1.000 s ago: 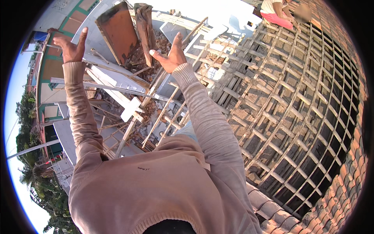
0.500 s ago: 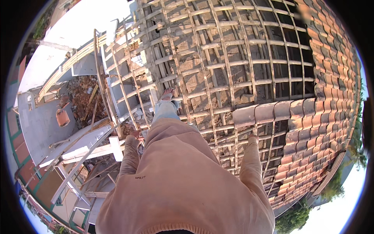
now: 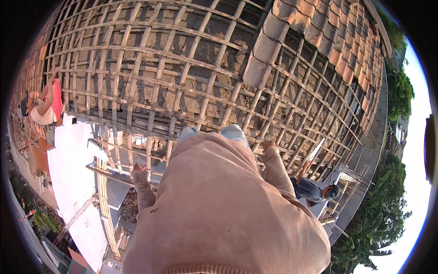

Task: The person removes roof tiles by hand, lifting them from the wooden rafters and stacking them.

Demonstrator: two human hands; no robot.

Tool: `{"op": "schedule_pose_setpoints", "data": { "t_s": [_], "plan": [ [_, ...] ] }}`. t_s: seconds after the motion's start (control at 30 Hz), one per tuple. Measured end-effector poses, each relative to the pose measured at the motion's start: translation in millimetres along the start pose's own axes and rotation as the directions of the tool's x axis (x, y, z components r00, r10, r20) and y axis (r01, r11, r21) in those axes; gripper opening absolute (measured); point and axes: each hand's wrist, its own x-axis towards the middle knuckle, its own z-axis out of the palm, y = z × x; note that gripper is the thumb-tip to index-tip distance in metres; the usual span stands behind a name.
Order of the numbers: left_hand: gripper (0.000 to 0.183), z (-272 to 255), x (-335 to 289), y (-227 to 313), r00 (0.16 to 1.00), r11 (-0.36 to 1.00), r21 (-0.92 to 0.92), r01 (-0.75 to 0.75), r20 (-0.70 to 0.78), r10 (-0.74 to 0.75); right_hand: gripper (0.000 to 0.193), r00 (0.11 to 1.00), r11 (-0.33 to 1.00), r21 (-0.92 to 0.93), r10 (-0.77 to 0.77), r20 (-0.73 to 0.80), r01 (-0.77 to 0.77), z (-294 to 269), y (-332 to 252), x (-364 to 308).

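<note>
Below me spreads a lattice of wooden roof battens (image 3: 159, 68), thin strips crossing rounder poles. My left hand (image 3: 139, 169) hangs low over the lattice's near edge, its fingers looking loosely apart and holding nothing I can see. On the other side, my right hand (image 3: 269, 145) is at the battens close to my right knee. Its fingers look curled; what they hold, if anything, is too small to make out. Both knees, in pale blue trousers (image 3: 235, 132), show past my brown sweatshirt; my feet are hidden.
Clay roof tiles (image 3: 319, 27) cover the far right. One person in a dark shirt (image 3: 310, 189) is at the lower right edge; another in red shorts (image 3: 55, 98) bends at the far left. A white surface (image 3: 73, 169) lies below left, trees (image 3: 378, 219) at right.
My view has swung round to the right, so the tiles now sit farther up and two other people have come into view. My knees are bent now, and my right hand appears closer to my body.
</note>
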Motion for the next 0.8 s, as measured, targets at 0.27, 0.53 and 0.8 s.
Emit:
{"op": "schedule_pose_setpoints", "data": {
  "t_s": [0.27,0.53,0.8],
  "plan": [
    [0.052,-63,221,245,1.000,0.681,-0.732,0.002,0.012,0.010,0.035,0.999,0.976,0.219,0.005,-0.049,0.006,82,5,-48],
    [0.062,214,147,543,0.871,0.933,-0.355,0.064,0.477,0.121,0.041,0.941,0.573,0.808,0.331,-0.073,-0.139,-13,18,-15],
    [0.057,432,150,729,0.714,0.970,-0.166,-0.177,0.656,0.242,0.070,0.925,0.799,0.596,0.286,-0.250,-0.086,-185,-37,212]
  ]
}}
